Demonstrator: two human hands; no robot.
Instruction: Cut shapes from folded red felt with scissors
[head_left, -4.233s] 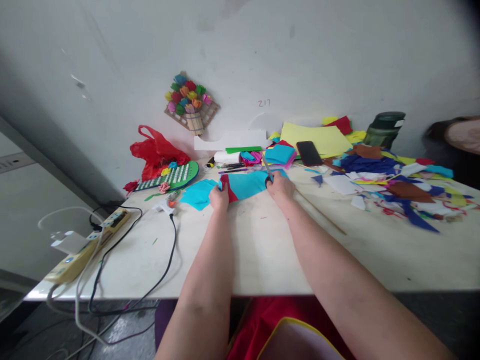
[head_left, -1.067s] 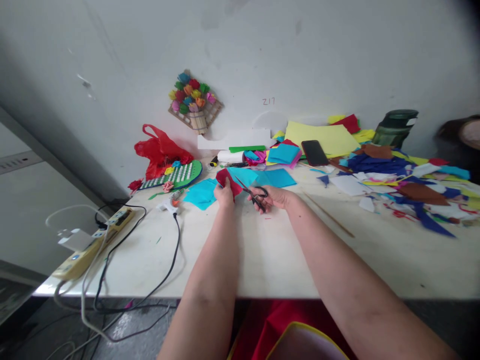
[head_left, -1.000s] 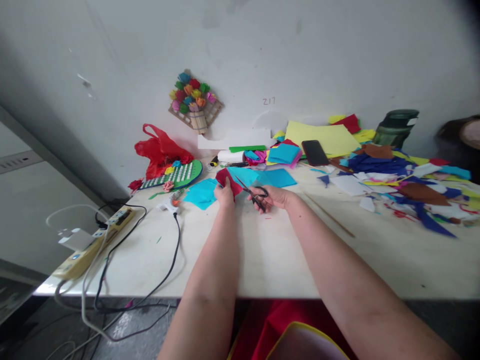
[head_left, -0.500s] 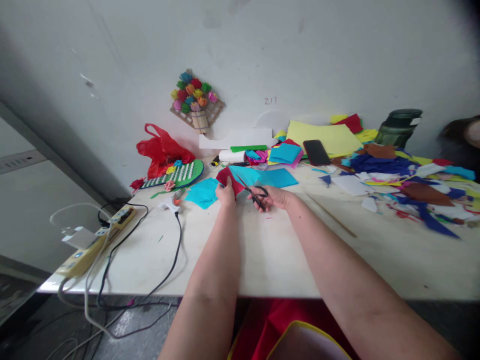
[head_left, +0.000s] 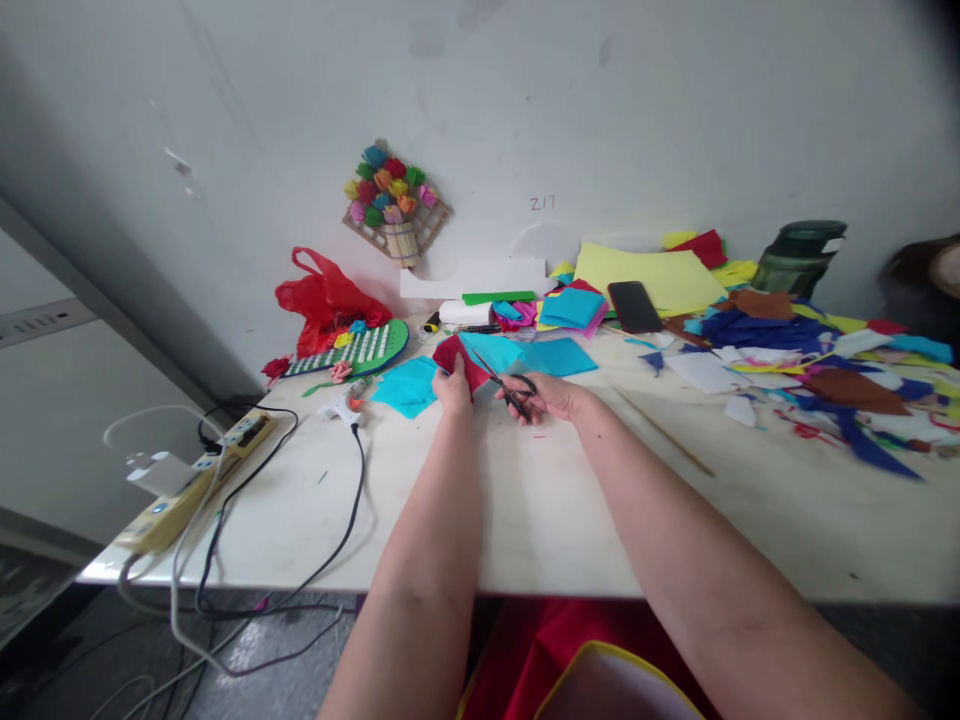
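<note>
At the pinched fingers of the left hand (head_left: 453,386) is one red paper (head_left: 448,352), next to blue paper (head_left: 496,350). The right hand (head_left: 546,396) curls its fingers round one pair of scissors (head_left: 508,390). Farther out: one red bag (head_left: 326,300), one green bottle (head_left: 799,256), insides hidden.

Red paper (head_left: 474,374) partly hidden, forearms (head_left: 431,545) cut off

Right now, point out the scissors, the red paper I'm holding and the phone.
Scissors (head_left: 502,382), head view: near the pivot.
Red paper (head_left: 472,374), head view: uncovered right part.
Phone (head_left: 635,307), head view: middle of dark face.
</note>
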